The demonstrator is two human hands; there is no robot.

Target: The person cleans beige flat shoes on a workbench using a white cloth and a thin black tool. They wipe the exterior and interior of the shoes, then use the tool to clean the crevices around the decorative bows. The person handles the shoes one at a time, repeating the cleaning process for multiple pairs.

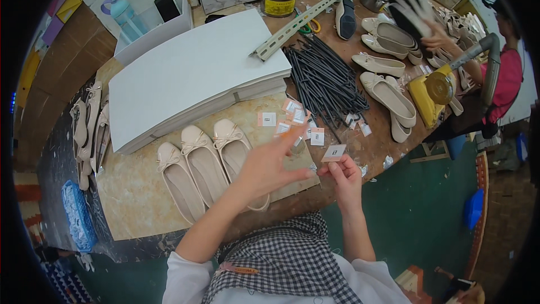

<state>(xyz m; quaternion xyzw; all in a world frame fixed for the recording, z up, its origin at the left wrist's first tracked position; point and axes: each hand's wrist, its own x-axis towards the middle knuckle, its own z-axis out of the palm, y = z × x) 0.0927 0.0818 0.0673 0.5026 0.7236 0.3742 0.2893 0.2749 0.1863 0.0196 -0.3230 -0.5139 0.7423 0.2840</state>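
My right hand [347,183] pinches a small square label [333,153], white with a peach band, between thumb and fingers near the table's front edge. My left hand [267,164] reaches over the table with thumb and index finger spread apart. Its fingertips are at a loose group of similar labels [317,136], which they partly cover. Below this hand stand several beige ballet flats [197,149] with bows, side by side on a tan sheet [129,197]; my left forearm hides part of them.
A thick stack of white sheets [191,67] lies behind the flats, with a slotted metal bar [301,22] resting on it. Dark thin rods [326,73] are heaped to its right. More flats [388,98] stand beyond them. At the right, a person [503,79] handles dark, blurred pieces.
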